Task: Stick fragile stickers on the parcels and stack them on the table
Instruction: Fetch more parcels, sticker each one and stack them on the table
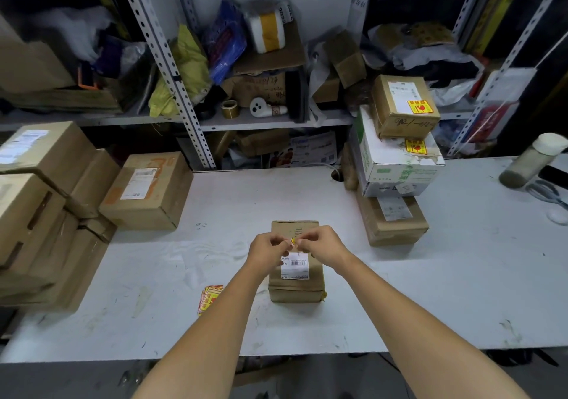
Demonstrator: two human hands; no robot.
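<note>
- Filling most of the view, a big grey table (461, 291) is seen, with scratches on its top.
- A metal shelf rack (172, 69) is seen behind the table at 12 o'clock, packed with bags, boxes and tape rolls.
- A heap of brown boxes (37, 214) is piled at 9 o'clock. One more brown box (147, 189) with a white label is set just beside it at 10 o'clock.
- A stack of three parcels (390, 223) is built at 2 o'clock from the table's middle.
- A fragile sticker (419, 107) in yellow and red is stuck on the top parcel (396, 122). A second fragile sticker (415, 146) is stuck on the white parcel (396, 165) under it.
- A small brown parcel (295, 289) with a white label is laid in the middle of the table, well apart from the stack.
- The left hand (267, 251) and the right hand (322, 246) are held close together just over this parcel.
- A bottle (528, 160) with a white cap is seen at 3 o'clock, near the table's far edge.
- A pile of fragile stickers (209, 298) is laid on the table at 8 o'clock from the small brown parcel, partly hidden by the left arm.
- A small yellow sticker (294, 241) is pinched between the fingertips of both hands. The fingers are curled in tight around it, so only a bit of it is seen.
</note>
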